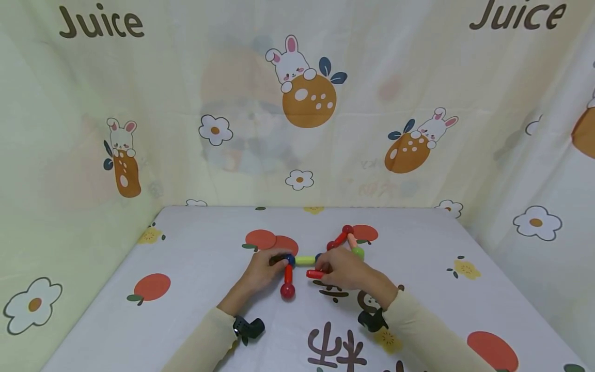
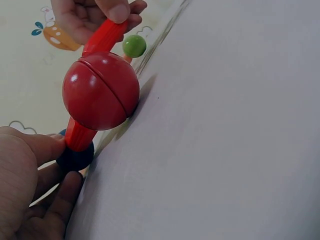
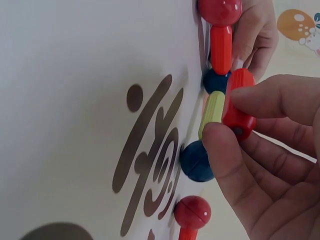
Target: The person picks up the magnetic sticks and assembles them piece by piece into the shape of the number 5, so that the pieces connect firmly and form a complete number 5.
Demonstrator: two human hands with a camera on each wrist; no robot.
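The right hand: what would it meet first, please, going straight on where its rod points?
Likely the red rod joining the left blue ball to a red ball, though depth is unclear.

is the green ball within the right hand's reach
Probably yes: the green ball sits close to the right hand, though the red stick it pinches may need setting down first.

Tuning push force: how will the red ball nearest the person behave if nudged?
The red ball probably won't roll freely, being joined to a red rod; it may swing about the blue ball at the left hand. Its glossy surface could be slippery.
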